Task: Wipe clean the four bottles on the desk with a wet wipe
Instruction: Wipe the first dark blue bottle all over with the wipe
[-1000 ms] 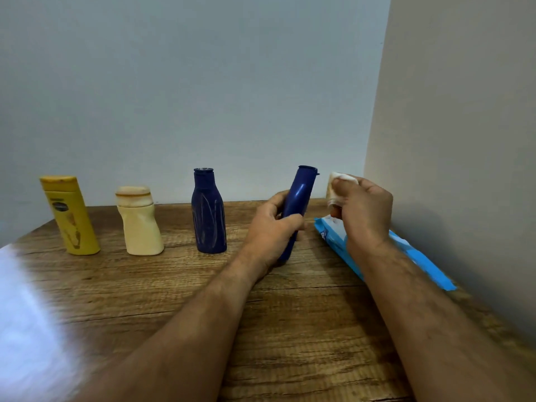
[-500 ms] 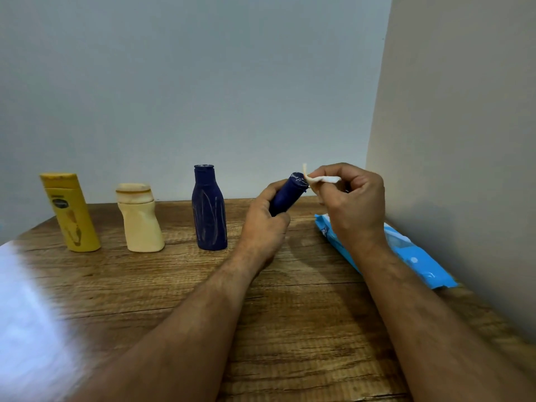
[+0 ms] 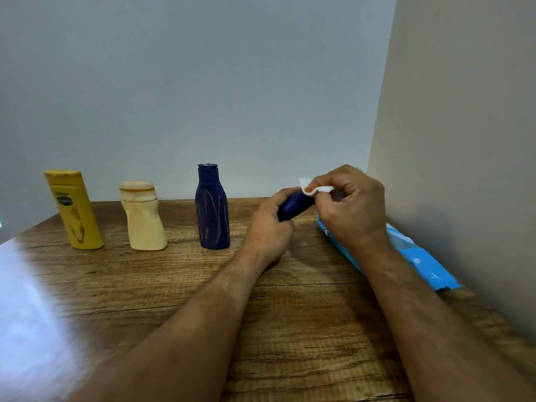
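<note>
Both hands busy: left [image 3: 268, 227] gripping tilted blue bottle [image 3: 293, 206], right [image 3: 352, 207] pinching wipe [image 3: 314, 189] at its up-right-pointing top.

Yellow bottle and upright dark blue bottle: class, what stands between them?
The cream bottle stands between the yellow bottle and upright dark blue bottle, seen in the head view.

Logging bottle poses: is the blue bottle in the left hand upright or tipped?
Tipped. The blue bottle lies nearly flat in the left hand, off the desk, top toward the wet wipe.

Yellow bottle [image 3: 76, 211], cream bottle [image 3: 143, 217], streaked navy bottle [image 3: 212, 208], white wipe [image 3: 314, 188]
</note>
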